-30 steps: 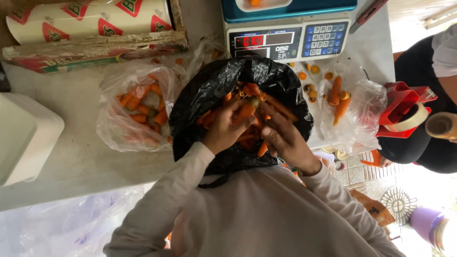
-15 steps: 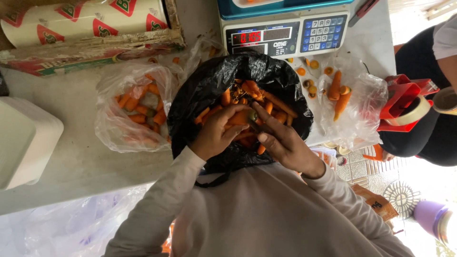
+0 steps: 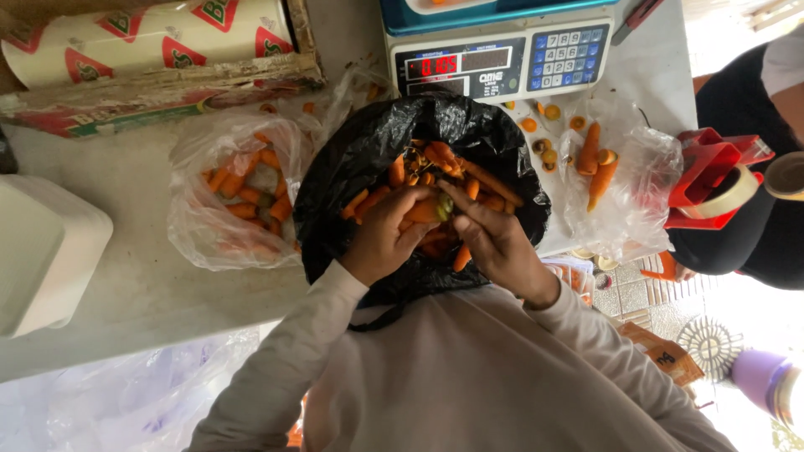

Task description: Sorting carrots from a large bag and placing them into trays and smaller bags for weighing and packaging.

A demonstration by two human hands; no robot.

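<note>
A black plastic bag point(image 3: 360, 159) full of carrots lies open on the grey table point(image 3: 126, 285), right in front of me. Over its mouth my left hand point(image 3: 381, 238) is closed around one carrot point(image 3: 421, 210) with a greenish top end. My right hand point(image 3: 496, 244) meets it from the right, its fingertips pinched on that green end. Whether the right hand also holds a small blade, I cannot tell. More carrots show in the bag beyond my fingers.
A clear bag of carrots point(image 3: 230, 197) lies to the left; a second clear bag point(image 3: 624, 192) with a few carrots lies to the right. Cut carrot ends point(image 3: 546, 155) sit before a digital scale point(image 3: 502, 59). Another person point(image 3: 754, 243) holds a red tape dispenser point(image 3: 708, 180).
My hands have drawn back slightly from deep in the bag and closed together on one carrot. The person at right has shifted a roll of tape a little.
</note>
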